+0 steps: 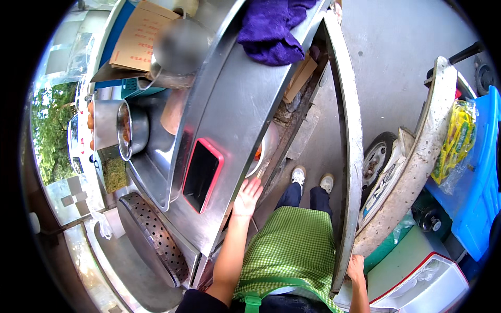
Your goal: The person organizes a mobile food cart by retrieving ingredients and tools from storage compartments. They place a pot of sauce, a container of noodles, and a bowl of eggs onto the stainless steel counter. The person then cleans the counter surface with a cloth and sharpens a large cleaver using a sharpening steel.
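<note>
My left hand (248, 195) is raised palm up beside the steel counter (229, 115), fingers loosely extended and holding nothing. It is near a phone (201, 175) in a red case lying on the counter, and a white bowl (265, 141) with orange contents sits partly hidden below the counter's edge. My right hand (356, 268) is at the lower end of a long whitish metal panel (349, 130), its fingers curled round the edge. A green checked apron (284, 245) covers my front.
Steel pots (136, 130), cardboard (130, 41), a perforated lid (156, 240) and a purple cloth (269, 28) are at the left and top. At the right are a wheel (373, 156), a blue crate (475, 208), a yellow packet (451, 141) and a white box (433, 287).
</note>
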A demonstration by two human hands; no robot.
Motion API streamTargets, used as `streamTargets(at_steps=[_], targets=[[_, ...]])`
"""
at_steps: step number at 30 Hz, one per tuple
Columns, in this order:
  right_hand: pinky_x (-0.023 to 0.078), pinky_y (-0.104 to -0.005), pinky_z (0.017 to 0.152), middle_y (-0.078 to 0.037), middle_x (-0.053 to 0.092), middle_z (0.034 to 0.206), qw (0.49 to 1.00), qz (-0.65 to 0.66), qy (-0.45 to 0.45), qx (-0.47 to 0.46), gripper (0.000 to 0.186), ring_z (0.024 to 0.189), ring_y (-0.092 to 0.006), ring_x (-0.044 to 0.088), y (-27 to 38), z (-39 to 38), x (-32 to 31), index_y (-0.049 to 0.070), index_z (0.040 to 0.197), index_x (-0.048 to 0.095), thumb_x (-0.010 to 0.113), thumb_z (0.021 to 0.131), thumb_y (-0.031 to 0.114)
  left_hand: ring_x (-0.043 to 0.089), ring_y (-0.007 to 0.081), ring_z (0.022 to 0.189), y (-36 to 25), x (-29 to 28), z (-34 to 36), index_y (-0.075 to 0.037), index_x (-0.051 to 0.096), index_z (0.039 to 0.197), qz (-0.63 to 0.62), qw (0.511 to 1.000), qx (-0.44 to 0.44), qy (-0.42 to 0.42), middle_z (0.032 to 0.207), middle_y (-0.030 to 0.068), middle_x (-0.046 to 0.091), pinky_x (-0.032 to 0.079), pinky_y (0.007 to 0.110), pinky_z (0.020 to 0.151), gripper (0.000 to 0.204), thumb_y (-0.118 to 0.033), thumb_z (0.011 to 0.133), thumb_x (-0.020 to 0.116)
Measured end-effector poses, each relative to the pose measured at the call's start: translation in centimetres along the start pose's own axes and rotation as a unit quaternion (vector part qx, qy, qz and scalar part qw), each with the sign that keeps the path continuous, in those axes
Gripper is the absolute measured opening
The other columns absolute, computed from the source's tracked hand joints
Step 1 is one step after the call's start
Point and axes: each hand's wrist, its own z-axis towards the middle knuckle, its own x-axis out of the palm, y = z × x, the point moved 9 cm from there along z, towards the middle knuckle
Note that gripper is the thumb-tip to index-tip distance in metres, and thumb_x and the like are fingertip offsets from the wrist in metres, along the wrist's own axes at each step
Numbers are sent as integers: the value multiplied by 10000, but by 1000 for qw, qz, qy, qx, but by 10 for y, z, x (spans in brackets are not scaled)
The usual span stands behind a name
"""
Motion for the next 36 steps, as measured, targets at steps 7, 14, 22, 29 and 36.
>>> streamTargets(at_steps=[7,14,22,29,36], targets=[[337,-434,486,-213,421,474,999,-26,-25,-28,570,467,-385,442,5,5,-6,-25,493,449,362,843,416,469,350,1038,1,5,66,94,409,1039,-56,995,19,82,1098,229,459,464,422,840,329,27,723,470],[359,-429,503,-218,441,486,999,-21,-35,-16,611,495,-385,477,10,-2,-10,-27,506,480,343,843,464,524,283,955,40,-8,-44,-22,373,1138,21,992,-76,98,1071,174,495,492,379,751,480,90,674,416],[373,-436,533,-222,467,502,999,-18,-41,-18,656,531,-381,503,-1,-1,-6,-25,520,513,317,835,516,525,286,977,90,-85,-116,-62,331,1220,251,950,-139,121,1109,158,486,489,406,773,605,83,647,460],[377,-421,523,-210,474,495,999,-16,-45,-21,655,516,-374,495,4,-1,-9,-20,518,518,330,828,526,518,151,965,74,-74,-159,-28,392,1184,264,937,-79,213,1114,61,508,434,284,812,422,59,776,462],[397,-445,593,-236,516,581,999,-20,-44,-8,680,619,-395,522,-7,1,-1,-12,565,556,290,826,557,537,191,948,38,-53,-175,-34,394,1185,168,934,-126,290,1098,79,514,463,320,780,423,-47,787,536]])
